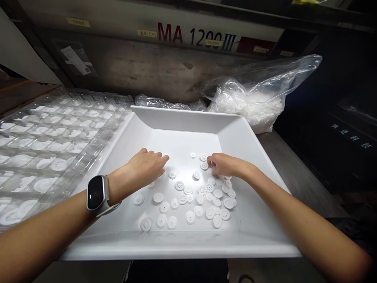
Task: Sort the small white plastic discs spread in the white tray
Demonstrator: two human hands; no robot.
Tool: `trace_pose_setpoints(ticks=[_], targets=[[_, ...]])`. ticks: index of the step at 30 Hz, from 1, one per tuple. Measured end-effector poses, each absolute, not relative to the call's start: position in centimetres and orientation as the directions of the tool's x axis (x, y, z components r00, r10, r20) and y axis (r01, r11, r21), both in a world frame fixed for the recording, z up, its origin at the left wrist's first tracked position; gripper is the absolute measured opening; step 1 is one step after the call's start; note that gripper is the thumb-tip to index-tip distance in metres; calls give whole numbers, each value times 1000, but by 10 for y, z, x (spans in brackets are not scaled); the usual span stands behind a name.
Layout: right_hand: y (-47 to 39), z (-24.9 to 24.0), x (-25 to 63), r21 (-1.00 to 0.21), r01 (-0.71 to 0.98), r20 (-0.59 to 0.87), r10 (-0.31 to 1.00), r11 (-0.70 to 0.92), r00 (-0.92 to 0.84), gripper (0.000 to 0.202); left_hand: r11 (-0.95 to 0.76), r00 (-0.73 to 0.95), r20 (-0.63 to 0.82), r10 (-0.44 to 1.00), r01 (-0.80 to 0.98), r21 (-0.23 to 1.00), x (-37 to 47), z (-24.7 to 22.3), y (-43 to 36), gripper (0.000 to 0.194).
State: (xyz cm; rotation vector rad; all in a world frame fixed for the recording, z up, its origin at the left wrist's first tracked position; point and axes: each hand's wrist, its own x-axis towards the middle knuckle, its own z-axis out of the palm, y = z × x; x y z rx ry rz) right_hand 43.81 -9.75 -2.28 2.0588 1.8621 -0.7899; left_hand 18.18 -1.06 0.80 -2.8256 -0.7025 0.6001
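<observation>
A white bin (182, 250) holds several small white round plastic parts (179, 185), lying mostly in its middle and right part. My left hand (149, 167), with a watch (96, 192) on its wrist, hovers over the left middle of the bin. Its fingers are bent and pressed together; whatever they may hold is hidden. Over the right side, my right hand (219, 164) has its fingertips down at the parts near the back of the group, its fingers curled together. A part shows just under those fingertips, but whether it is gripped cannot be made out.
Left of the bin, clear plastic trays (63, 133) hold white parts in rows of pockets. A clear bag (250, 102) of white pieces sits behind the bin at the right. A machine panel (132, 59) with lettering rises at the back.
</observation>
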Motion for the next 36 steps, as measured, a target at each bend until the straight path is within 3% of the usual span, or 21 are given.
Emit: trace_pose_setpoints(ticks=[6, 17, 27, 30, 36], targets=[[-98, -23, 424, -209, 977, -489, 870, -40, -69, 21, -871, 809, -329, 487, 423, -248, 180, 5, -10, 33], [-100, -21, 429, -203, 978, -352, 936, -54, -21, 26, -877, 833, -286, 474, 418, -236, 172, 2, -1, 36], [-101, -16, 420, -365, 931, -292, 953, -35, -78, 36, -883, 836, -291, 466, 417, -215, 172, 2, -1, 39], [-101, -16, 426, -328, 942, -339, 940, -75, -43, 32, -887, 841, -288, 458, 411, -211, 172, 4, -4, 40], [-100, -19, 440, -143, 975, -489, 869, -171, 80, 29, -892, 846, -286, 450, 410, -190, 171, 2, -3, 43]])
